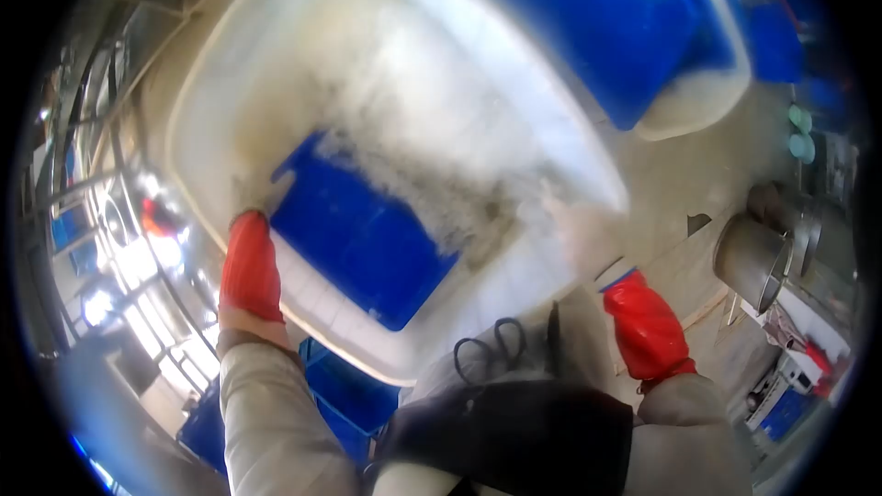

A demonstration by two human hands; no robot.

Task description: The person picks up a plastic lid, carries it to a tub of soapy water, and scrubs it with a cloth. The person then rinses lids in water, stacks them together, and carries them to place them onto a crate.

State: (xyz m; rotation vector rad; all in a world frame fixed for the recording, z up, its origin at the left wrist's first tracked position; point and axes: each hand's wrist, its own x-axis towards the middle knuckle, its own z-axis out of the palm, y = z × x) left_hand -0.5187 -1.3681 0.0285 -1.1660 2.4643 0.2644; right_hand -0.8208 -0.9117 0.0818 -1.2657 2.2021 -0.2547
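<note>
Head view | left hand: thumb spread, at corner of flat blue rectangular panel; grip indeterminable | right hand: blurred, at right side of large white plastic tub; opening indeterminable | panel: inside tub, beside greyish-white mass

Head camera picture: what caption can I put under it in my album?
Left hand and right hand, red-sleeved, at a white tub with a blue rectangular panel inside.

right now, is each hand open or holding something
Left hand: at the blue panel's edge, grip can't be told.
Right hand: too blurred to tell.
</note>
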